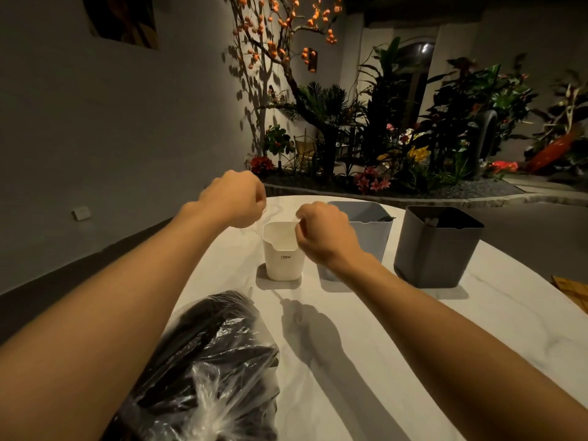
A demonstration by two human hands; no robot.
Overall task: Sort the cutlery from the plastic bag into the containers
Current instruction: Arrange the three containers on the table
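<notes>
Two hands up above the white container [281,254], middle of the frame. Left hand [234,198]: curled like a fist, just up and left of the white rim. Right hand [321,233]: curled too, right over the rim's right edge. Fingertips turned away and hidden. Maybe a thin, pale, see-through bit stretched between the two fists, over the open mouth. Too faint to tell what, or whether pinched at all.

Plastic bag [206,361]: low left of the frame, under the left arm, lying on the white table [366,361]. Stuffed with black cutlery [203,326], long sides pointing up the frame toward the containers. Well apart from both fists, nearer the left arm.

Three containers in a row across the middle. First the white one. Then a pale blue-grey container [372,230] just to its right, partly behind the right hand, with something dark poking out. Then a dark grey container [436,249] further right, with something pale inside.

Likely step: dropping or unwrapping one piece over the white one. Open mouth straight below the fists, so probably enough to just let go there. For the next piece, a reach back down to the bag at low left, easier for the left hand. Still lots in the bag, so a long way from done.
</notes>
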